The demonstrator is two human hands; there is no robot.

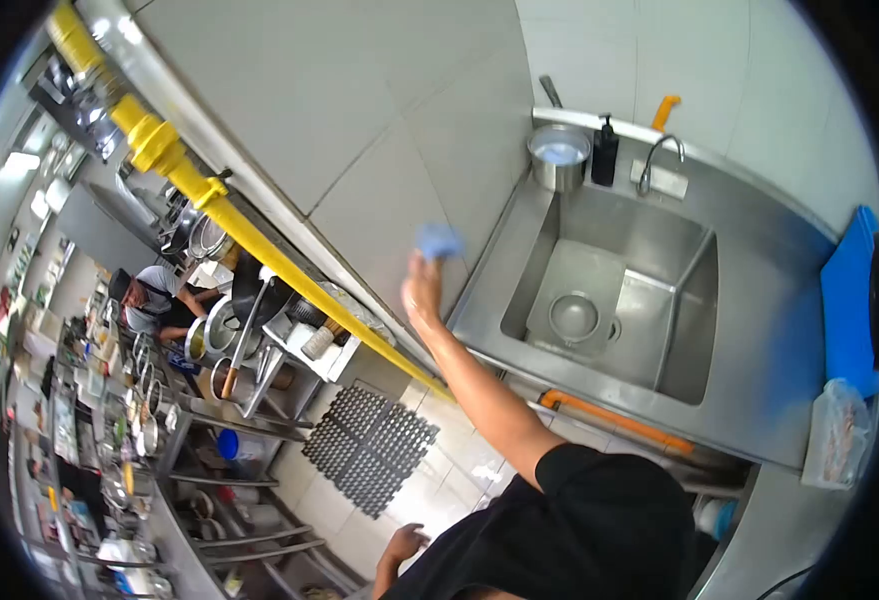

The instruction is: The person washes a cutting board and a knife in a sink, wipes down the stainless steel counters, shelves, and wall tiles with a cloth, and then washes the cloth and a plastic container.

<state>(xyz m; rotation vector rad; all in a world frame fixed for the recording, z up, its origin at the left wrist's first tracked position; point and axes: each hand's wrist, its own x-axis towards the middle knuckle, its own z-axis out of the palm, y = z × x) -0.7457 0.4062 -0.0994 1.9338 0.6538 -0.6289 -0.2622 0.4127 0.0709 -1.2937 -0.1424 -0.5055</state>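
My right hand (422, 290) is stretched out to the grey tiled wall (379, 190), closed on a blue cloth (439, 241). Motion blurs both the cloth and the fingers, and the cloth appears to lie against the tiles. Low at the left, beside my body, hangs my left hand (406, 542), with its fingers loosely apart and nothing in them. To the right of the extended arm is a steel sink (584, 225) with a round strainer (574, 317) in its basin.
A steel pot (559, 160), a black pump bottle (605, 152) and a curved faucet (662, 160) stand behind the basin. A yellow pipe (259, 255) runs along the wall edge. A black mat (369, 450) lies on the floor. Another person (154, 300) works among pans at left.
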